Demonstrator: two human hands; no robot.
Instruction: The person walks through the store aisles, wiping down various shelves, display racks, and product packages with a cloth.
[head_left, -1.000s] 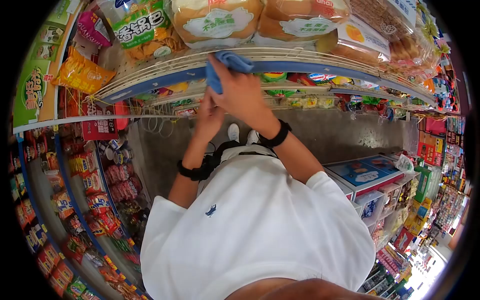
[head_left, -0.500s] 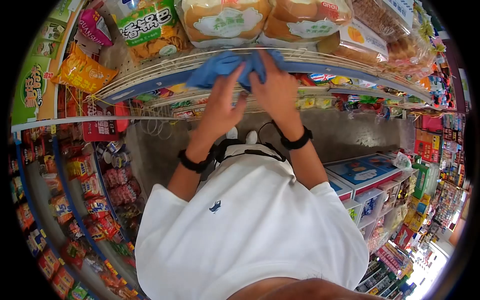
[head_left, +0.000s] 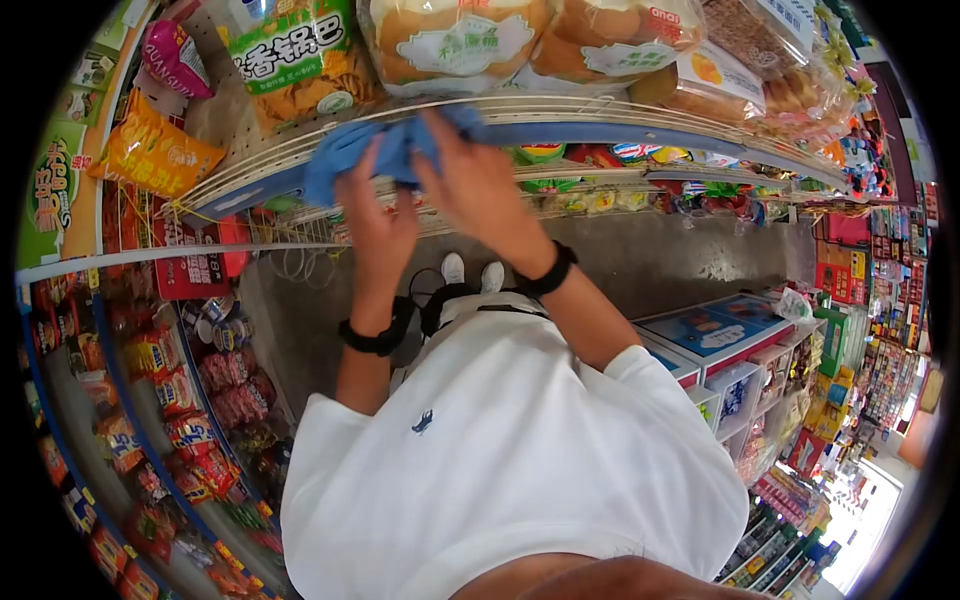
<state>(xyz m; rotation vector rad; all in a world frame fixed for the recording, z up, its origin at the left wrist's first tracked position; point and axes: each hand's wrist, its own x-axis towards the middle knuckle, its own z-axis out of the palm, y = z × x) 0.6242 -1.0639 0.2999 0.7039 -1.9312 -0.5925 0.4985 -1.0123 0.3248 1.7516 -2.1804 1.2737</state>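
A crumpled blue cloth lies against the blue front edge of the shelf. My left hand grips the cloth's near side, thumb and fingers pressed into it. Just to the right, my right hand holds the cloth's other end, its index finger reaching over the shelf's wire rail. Parts of the fingertips are hidden in the folds. Behind the rail stand a green bag of crispy snacks and bagged bread.
An orange snack bag leans at the shelf's left end. Racks of packaged snacks rise on the left. At right stands a blue-topped case with clear bins. Lower shelf goods sit beneath the rail.
Both hands have slid left along the shelf edge, taking the blue cloth with them. My view has shifted slightly.
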